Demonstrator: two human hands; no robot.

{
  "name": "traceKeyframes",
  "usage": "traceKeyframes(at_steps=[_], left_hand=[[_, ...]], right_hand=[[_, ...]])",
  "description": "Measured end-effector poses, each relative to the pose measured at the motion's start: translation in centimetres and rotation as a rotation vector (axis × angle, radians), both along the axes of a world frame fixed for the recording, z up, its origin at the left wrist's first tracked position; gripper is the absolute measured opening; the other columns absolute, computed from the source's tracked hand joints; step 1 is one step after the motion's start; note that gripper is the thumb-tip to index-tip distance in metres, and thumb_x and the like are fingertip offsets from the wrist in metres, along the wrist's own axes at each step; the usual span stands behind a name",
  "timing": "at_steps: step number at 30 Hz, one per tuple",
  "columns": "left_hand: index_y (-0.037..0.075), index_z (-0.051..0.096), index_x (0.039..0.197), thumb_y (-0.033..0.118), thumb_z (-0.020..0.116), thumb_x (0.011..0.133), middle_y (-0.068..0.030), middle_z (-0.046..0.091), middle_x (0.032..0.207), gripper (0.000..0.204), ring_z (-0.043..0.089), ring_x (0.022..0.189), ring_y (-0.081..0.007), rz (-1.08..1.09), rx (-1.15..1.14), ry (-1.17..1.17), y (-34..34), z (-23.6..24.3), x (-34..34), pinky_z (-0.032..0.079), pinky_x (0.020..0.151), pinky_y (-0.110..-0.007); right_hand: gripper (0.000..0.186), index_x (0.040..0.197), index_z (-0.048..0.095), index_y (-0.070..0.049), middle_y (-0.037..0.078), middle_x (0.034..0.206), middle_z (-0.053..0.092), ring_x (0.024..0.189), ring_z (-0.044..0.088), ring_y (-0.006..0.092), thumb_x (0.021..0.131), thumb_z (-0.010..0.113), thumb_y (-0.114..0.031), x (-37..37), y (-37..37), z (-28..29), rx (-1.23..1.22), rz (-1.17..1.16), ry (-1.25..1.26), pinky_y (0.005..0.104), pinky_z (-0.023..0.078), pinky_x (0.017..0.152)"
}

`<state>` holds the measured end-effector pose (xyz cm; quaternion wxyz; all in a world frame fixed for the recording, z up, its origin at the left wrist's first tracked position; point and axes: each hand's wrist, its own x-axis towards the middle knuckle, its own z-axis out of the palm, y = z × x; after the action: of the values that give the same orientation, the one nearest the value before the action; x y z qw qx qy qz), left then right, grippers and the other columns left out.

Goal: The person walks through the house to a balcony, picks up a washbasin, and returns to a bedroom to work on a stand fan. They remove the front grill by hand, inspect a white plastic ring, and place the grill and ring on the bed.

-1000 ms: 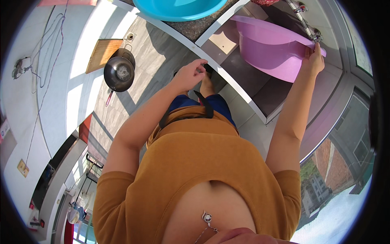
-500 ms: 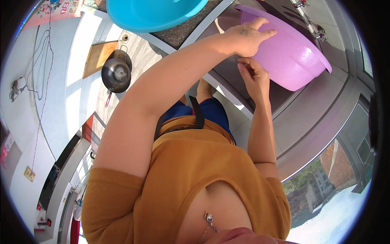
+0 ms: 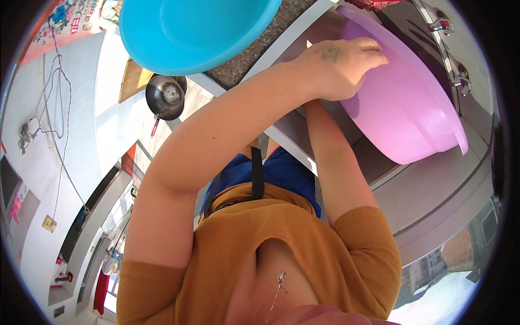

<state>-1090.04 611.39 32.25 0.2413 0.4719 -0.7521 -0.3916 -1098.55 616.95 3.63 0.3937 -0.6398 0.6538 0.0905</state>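
Observation:
My left hand (image 3: 346, 65), a faint tattoo on its back, is over the tilted pink basin (image 3: 406, 116), fingers loosely bent and apart near or against its surface; I cannot tell whether it presses on it. My right forearm (image 3: 336, 157) reaches up beneath the left one, and that hand is hidden behind my left hand and wrist. The pink basin sits in a dark tiled sink recess (image 3: 364, 154). A blue basin (image 3: 195, 32) stands on the speckled stone counter (image 3: 241, 65) to the upper left.
Two metal taps (image 3: 441, 27) are on the wall at right. A dark pan (image 3: 162, 103) lies on the floor beside a wooden board (image 3: 130, 81). A cable (image 3: 57, 135) hangs on the left wall; a window (image 3: 460, 244) is at lower right.
My right hand has left the basin's right rim and moved left, now hidden. My left hand has swung up over the pink basin. The pink basin appears lower and more angled.

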Motion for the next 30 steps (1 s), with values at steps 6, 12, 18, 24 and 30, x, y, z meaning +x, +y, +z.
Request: traceKeyframes(at_steps=[6, 12, 18, 24, 30], left_hand=[[0.013, 0.056, 0.100, 0.015, 0.059, 0.073, -0.0058, 0.055, 0.095, 0.028, 0.055, 0.088, -0.0239, 0.116, -0.215, -0.052, -2.4, 1.5, 0.1, 0.044, 0.075, -0.035], [0.015, 0.056, 0.099, 0.032, 0.073, 0.059, -0.0047, 0.056, 0.083, 0.046, 0.055, 0.087, -0.0250, 0.180, -0.732, 0.068, -3.1, 2.8, -4.1, 0.038, 0.078, -0.041], [0.011, 0.058, 0.092, 0.044, 0.065, 0.066, -0.0048, 0.058, 0.078, 0.043, 0.057, 0.079, -0.0236, -0.122, -0.258, -0.179, -4.3, 4.1, -8.6, 0.044, 0.067, -0.036], [0.009, 0.060, 0.077, 0.033, 0.068, 0.066, -0.0068, 0.060, 0.071, 0.028, 0.059, 0.071, -0.0252, 0.169, -0.184, -0.069, -2.5, 10.2, -8.3, 0.045, 0.059, -0.036], [0.000, 0.060, 0.089, 0.022, 0.062, 0.076, -0.0077, 0.063, 0.075, 0.027, 0.058, 0.063, -0.0191, 0.088, 0.030, 0.263, -3.4, 19.5, -3.3, 0.046, 0.056, -0.030]], right_hand=[[0.008, 0.078, 0.058, -0.005, 0.008, 0.073, 0.059, 0.065, 0.058, 0.0179, 0.070, 0.061, -0.007, -0.7, -0.3, -0.5, 0.036, -0.088, -0.069, 0.0289, 0.045, 0.059], [0.006, 0.073, 0.056, -0.003, 0.007, 0.069, 0.058, 0.063, 0.057, 0.0159, 0.070, 0.061, -0.006, -2.1, 1.4, 1.3, 0.105, -0.273, -0.265, 0.0279, 0.046, 0.056], [0.007, 0.070, 0.055, -0.001, 0.006, 0.066, 0.057, 0.061, 0.057, 0.0143, 0.070, 0.061, -0.004, -6.6, 7.8, 12.7, 0.308, -0.465, -0.577, 0.0271, 0.046, 0.054], [0.005, 0.074, 0.060, 0.001, 0.004, 0.063, 0.057, 0.054, 0.054, 0.0086, 0.072, 0.061, -0.004, -7.3, 11.8, 23.8, 0.341, -0.569, -0.793, 0.0213, 0.044, 0.049], [0.008, 0.077, 0.062, 0.001, 0.002, 0.062, 0.056, 0.053, 0.051, 0.0071, 0.074, 0.061, -0.006, -4.4, 14.3, 32.2, 0.264, -0.464, -1.025, 0.0208, 0.042, 0.049]])
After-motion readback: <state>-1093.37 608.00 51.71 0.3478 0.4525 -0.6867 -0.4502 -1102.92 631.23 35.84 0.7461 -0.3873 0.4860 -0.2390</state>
